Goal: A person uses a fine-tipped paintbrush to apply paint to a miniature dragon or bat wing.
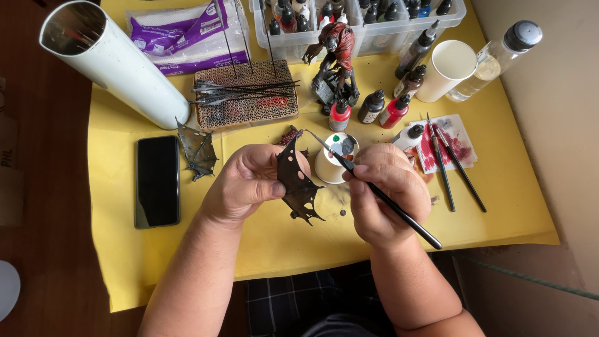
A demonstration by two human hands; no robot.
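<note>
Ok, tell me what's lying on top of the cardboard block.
Thin black sticks lie across the cardboard block, with a red smear near its right end. What the sticks cover cannot be seen.

Top edge crops the bottle bin [274,39]; brush tip [307,131] too small to tell

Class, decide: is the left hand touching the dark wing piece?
Touching. The head view shows the left hand pinching the dark wing piece, thumb pressed on its edge.

Yellow sheet [499,206] carries a phone [156,181], white tube [118,62], cardboard block [246,93], paint bottles [372,106]
</note>
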